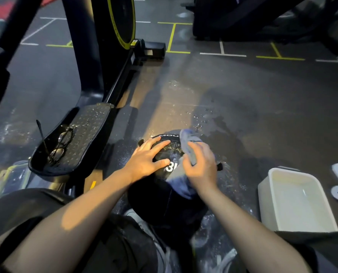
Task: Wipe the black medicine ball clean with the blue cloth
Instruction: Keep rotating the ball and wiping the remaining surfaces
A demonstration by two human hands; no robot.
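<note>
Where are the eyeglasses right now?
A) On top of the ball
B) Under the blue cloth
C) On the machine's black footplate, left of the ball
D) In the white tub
C: the eyeglasses lie folded on the black footplate, left of the medicine ball.

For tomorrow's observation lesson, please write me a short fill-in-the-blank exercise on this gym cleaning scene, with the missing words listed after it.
1. The right hand holds the ____ cloth against the black medicine ball.
2. The left hand rests on the ball with its fingers ____.
3. A pair of ____ lies on the black footplate to the person's left.
4. The tub on the floor to the person's right is ____ in colour.

Missing words: blue; spread; glasses; white
</note>
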